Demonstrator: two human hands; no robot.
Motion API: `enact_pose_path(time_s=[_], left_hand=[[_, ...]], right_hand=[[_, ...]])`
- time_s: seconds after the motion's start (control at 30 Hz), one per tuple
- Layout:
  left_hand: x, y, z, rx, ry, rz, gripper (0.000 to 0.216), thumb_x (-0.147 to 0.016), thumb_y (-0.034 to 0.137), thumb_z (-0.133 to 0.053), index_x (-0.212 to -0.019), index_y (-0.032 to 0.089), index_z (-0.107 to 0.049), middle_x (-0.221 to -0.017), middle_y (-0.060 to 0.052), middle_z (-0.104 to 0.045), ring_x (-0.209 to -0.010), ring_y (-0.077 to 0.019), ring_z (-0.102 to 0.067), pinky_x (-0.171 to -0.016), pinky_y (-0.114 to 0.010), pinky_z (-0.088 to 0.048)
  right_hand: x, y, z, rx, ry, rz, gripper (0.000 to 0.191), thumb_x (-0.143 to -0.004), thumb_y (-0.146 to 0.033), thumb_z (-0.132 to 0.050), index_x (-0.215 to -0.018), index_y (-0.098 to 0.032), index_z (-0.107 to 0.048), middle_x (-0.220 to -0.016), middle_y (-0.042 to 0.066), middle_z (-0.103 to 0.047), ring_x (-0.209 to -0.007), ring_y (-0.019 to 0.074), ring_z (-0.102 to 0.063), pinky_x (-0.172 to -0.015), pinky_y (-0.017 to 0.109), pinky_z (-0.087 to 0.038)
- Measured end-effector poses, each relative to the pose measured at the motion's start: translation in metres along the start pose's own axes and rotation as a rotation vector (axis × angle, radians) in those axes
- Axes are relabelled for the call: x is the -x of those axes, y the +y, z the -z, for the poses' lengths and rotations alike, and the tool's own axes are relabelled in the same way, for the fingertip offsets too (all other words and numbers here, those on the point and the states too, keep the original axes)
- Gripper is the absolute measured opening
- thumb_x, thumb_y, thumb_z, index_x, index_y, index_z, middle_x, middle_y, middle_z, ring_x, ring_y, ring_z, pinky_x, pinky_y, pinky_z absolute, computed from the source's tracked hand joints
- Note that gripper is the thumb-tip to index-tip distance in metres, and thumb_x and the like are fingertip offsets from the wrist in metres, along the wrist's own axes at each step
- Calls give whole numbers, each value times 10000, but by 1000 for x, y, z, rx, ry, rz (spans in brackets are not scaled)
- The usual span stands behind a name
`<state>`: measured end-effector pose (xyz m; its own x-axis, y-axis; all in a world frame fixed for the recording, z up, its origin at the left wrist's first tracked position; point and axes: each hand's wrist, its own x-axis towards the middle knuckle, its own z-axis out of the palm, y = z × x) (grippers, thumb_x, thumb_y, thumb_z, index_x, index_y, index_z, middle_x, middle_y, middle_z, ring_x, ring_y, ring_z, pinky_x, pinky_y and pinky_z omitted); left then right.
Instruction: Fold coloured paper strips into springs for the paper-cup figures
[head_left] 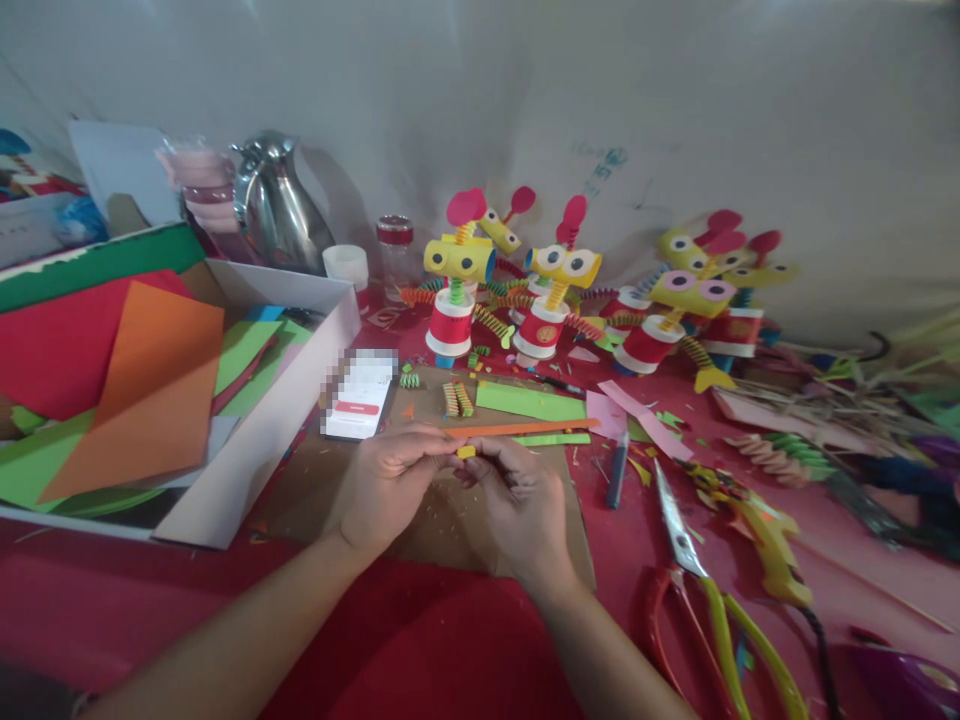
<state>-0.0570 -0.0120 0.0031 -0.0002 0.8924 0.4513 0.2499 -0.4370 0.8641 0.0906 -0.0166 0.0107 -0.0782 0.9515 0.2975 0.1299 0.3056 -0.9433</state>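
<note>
My left hand point(394, 480) and my right hand point(517, 505) meet over a brown cardboard sheet point(315, 490) on the red table. Between their fingertips they pinch a small folded yellow paper piece point(466, 452), joined to a long orange paper strip point(525, 428) that runs off to the right. Green paper strips point(529, 402) and small folded paper springs point(457, 398) lie just beyond my hands. A phone point(360, 395) rests at the cardboard's far left corner.
Several paper-cup figures point(450, 320) with yellow eyes stand along the wall. A white box of coloured paper point(247, 450) sits at left, with a steel jug point(274, 205) behind it. Scissors point(686, 560), a glue gun point(765, 535) and a blue pen point(616, 475) lie at right.
</note>
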Motion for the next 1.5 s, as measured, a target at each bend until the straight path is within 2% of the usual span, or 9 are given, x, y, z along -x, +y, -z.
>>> enact_pose_path(time_s=[0.13,0.3,0.53,0.6,0.73,0.83,1.0,1.3,1.5], left_hand=[[-2,-5,0,100,8,-19,298,-808,104,-615,-952,330,-745,-830,20,-713,-740,-123,-642,-709,-263,-529],[-4,-7,-1,239,68,98,249,-755,123,-689,-880,326,-759,-917,13,-675,-834,-126,-624,-755,-258,-524],[-5,-4,-6,504,100,218,152,-677,125,-764,-749,260,-759,-918,6,-599,-857,-115,-595,-759,-243,-506],[-7,-3,-6,633,36,259,133,-664,129,-774,-732,239,-745,-890,7,-592,-785,-112,-596,-674,-244,-516],[-12,0,-2,843,-276,357,280,-703,206,-757,-974,270,-729,-823,-1,-582,-643,-114,-570,-572,-287,-522],[-15,1,5,649,-402,277,263,-734,217,-731,-990,277,-737,-922,-22,-539,-732,-128,-569,-639,-314,-535],[-17,2,12,294,-350,36,215,-783,202,-684,-943,334,-744,-918,-17,-483,-853,-143,-521,-712,-296,-516],[-14,5,13,49,-269,-200,356,-803,121,-653,-1057,367,-692,-886,12,-500,-815,-109,-510,-743,-253,-468],[-11,0,10,-87,-217,-237,457,-840,57,-573,-1158,378,-635,-932,8,-522,-878,-118,-515,-792,-269,-458]], right_hand=[[-3,-5,0,-160,3,-60,132,-838,-167,-580,-860,-207,-703,-751,7,-678,-654,132,-614,-649,264,-505],[-8,-5,2,-453,-130,-168,116,-797,-236,-678,-910,-221,-697,-775,-6,-678,-726,125,-616,-715,260,-500],[-6,-2,-3,-489,-118,-155,143,-765,-236,-722,-902,-232,-682,-823,-15,-657,-732,113,-582,-693,240,-476],[-6,-3,-3,-480,-102,-160,88,-782,-236,-705,-867,-226,-685,-751,-22,-649,-673,107,-570,-654,237,-469],[-9,-3,5,-480,-175,-240,58,-786,-255,-697,-776,-198,-696,-634,-24,-627,-579,100,-547,-573,233,-454],[-13,-2,14,-493,-294,-298,73,-761,-257,-726,-762,-189,-699,-634,-22,-628,-567,91,-543,-548,221,-440],[-15,-3,22,-664,-439,-394,95,-740,-221,-751,-805,-175,-700,-717,-8,-645,-624,84,-560,-605,214,-443],[-12,0,15,-854,-437,-519,117,-741,-226,-761,-830,-169,-711,-694,-10,-623,-646,74,-546,-618,178,-419],[-11,5,9,-836,-312,-537,162,-702,-263,-793,-821,-171,-732,-709,-14,-615,-619,60,-515,-586,163,-411]])
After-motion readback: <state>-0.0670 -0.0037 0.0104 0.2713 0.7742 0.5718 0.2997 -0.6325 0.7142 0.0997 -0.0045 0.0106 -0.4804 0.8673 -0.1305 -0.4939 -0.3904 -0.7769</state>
